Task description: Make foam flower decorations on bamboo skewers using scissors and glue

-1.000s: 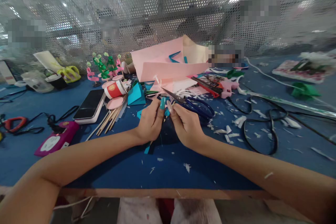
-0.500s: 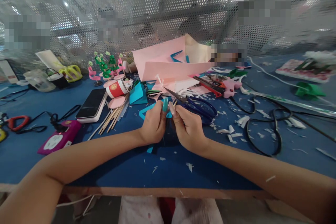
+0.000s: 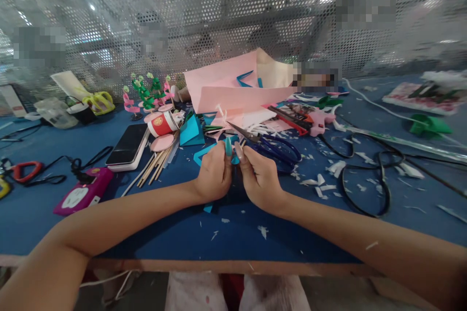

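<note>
One bit of blue paper point(image 3: 235, 160) is pinched by both the left hand point(image 3: 213, 172) and the right hand point(image 3: 264, 182), near scissors point(image 3: 252, 137) on the table point(image 3: 241, 245).

Clutter around your tipped paper cup point(image 3: 164, 123)

Just behind and left of the red-and-white cup, you have pink and green coiled decorations point(image 3: 147, 102). Nearer you and left of the cup lies a black-topped, pale-sided device point(image 3: 127, 145); farther that way, a purple power socket point(image 3: 87, 188). Well left of the cup sits a yellow object point(image 3: 100, 103). Large pink paper point(image 3: 219, 99) spreads right of the cup, and a perforated screen point(image 3: 233, 19) stands behind it.
</note>
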A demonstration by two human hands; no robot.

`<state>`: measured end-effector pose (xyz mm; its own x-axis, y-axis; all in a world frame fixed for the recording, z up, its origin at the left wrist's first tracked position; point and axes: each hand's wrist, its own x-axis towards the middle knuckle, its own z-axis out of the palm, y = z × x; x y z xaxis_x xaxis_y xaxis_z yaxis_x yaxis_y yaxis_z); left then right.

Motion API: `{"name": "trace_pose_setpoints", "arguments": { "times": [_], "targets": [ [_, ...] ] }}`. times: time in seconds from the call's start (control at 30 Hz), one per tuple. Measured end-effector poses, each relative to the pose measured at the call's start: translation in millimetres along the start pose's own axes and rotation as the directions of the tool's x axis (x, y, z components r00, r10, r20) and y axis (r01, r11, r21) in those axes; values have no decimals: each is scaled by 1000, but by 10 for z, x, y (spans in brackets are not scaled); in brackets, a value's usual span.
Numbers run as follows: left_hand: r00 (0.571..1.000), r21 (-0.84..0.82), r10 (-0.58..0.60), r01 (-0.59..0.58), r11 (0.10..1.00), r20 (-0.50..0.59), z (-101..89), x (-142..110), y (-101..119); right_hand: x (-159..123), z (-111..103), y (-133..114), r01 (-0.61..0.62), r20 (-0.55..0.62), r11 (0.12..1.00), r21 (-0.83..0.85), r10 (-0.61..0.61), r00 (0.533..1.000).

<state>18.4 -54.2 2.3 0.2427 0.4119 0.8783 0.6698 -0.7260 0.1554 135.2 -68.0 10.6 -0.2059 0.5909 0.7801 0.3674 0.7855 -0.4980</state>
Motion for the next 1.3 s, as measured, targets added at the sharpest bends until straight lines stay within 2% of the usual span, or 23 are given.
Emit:
{"name": "trace_pose_setpoints", "arguments": {
  "times": [0.2,0.37,0.5,0.63,0.9,1.07,1.3],
  "targets": [
    [998,16,-40,39,999,50,3,13,0,4,-31,22,-37,4,992,-118,38,999],
    [990,-113,-99,110,987,99,-7,19,-10,33,-49,13,9,2,992,-125,-9,1000],
    [983,-212,-123,151,965,137,-33,32,-2,32,-40,-12,-3,-31,992,-124,-1,1000],
    [987,-221,-118,141,965,111,-46,42,7,14,-17,4,-46,-43,992,-117,41,998],
    [992,-165,-92,106,981,89,-32,42,-4,14,-26,36,-103,30,994,-32,104,994],
    [990,-201,-53,79,977,129,-54,29,-7,31,-27,11,-69,46,996,48,67,997],
    [987,-220,5,31,975,158,-76,32,6,4,-35,5,-123,82,983,138,113,990]
  ]
}}
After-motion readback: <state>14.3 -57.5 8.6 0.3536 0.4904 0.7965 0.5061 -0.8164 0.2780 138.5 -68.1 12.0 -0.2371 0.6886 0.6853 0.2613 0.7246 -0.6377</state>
